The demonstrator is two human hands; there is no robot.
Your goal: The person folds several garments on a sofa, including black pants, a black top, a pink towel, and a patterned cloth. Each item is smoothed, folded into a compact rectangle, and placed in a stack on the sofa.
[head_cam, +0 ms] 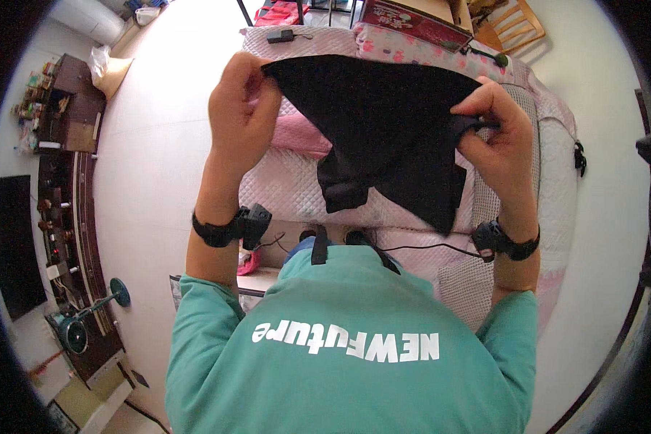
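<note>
A black cloth garment hangs stretched between my hands, above a quilted pink sofa cover. Its exact kind cannot be told from the folds. My left hand pinches the garment's upper left corner between thumb and fingers. At the upper right, my right hand grips a bunched edge, with a bit of dark cloth showing between thumb and forefinger. The lower part of the garment dangles in loose folds and points. Both wrists wear black straps with small camera-like devices.
A dark red printed cardboard box stands on the far end of the sofa. Near it lies a small black device with a loop. A wooden chair is behind. Left are a green standing fan and a dark cabinet. A black cable runs to my right wrist.
</note>
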